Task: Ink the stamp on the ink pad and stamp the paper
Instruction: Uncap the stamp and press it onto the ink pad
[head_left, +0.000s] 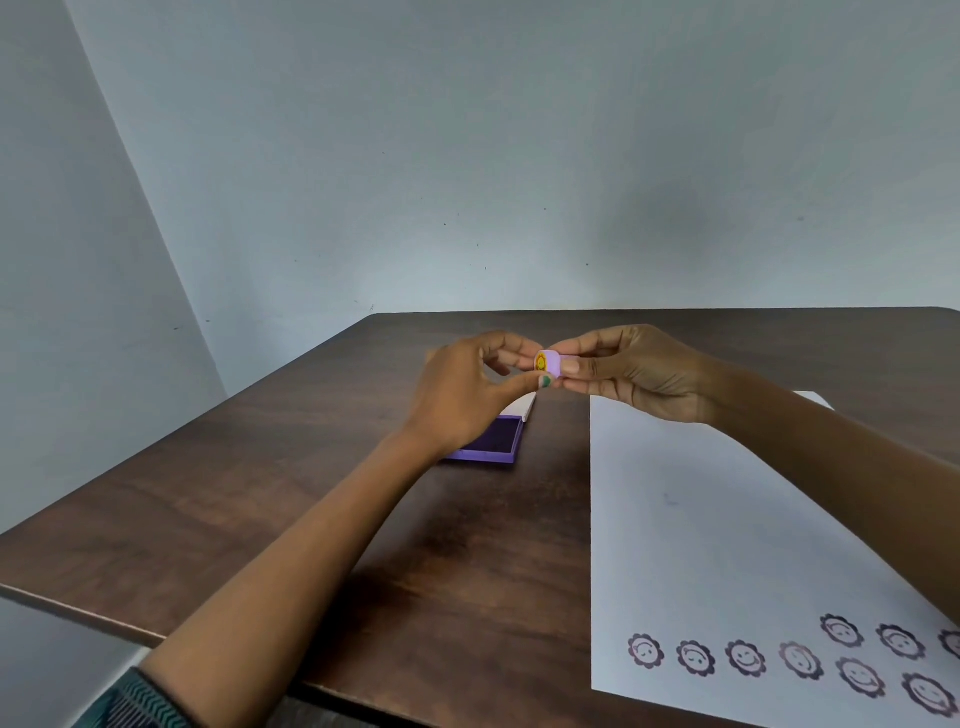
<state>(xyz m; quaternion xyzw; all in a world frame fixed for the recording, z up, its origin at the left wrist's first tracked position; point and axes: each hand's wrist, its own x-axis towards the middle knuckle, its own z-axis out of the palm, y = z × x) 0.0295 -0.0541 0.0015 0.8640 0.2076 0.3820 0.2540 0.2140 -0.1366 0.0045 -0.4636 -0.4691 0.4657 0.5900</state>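
Dark wood table (260, 493) against a plain pale wall. Small lilac stamp (549, 363) is pinched mid-air between the fingertips of both the left hand (462, 395) and right hand (639, 374). Open purple ink pad (496, 439) is sat just under the left wrist, and paper (727, 530) with flower smileys is laid to the right.

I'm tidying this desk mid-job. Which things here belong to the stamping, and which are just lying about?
Belongs to the job:
- small lilac stamp, held between left hand and right hand
- open purple ink pad
- paper with flower-face prints

Just lying about:
- nothing visible; only the wooden table
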